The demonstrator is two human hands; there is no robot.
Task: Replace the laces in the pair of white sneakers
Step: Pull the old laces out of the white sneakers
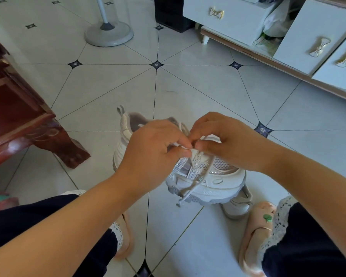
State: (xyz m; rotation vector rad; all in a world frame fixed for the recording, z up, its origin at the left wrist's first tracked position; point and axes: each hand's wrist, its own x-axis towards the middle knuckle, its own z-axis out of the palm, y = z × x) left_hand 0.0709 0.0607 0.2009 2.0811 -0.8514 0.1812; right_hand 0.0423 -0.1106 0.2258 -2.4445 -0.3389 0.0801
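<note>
A white sneaker (214, 184) with a grey sole stands on the tiled floor, toe toward me. My left hand (154, 150) pinches the white lace (198, 176) over the eyelets near the tongue. Close beside it, my right hand (226, 140) pinches the same lace, fingertips almost touching the left ones. A loose lace end hangs down over the toe to the floor. Part of the second sneaker (237, 206) shows behind the first one's toe, beside my right foot.
A dark red wooden furniture leg (68, 150) stands at the left. A fan base (109, 34) sits at the far back. White drawers (308, 37) with bow handles stand open at the right. My feet in pink sandals (252, 236) rest on the floor.
</note>
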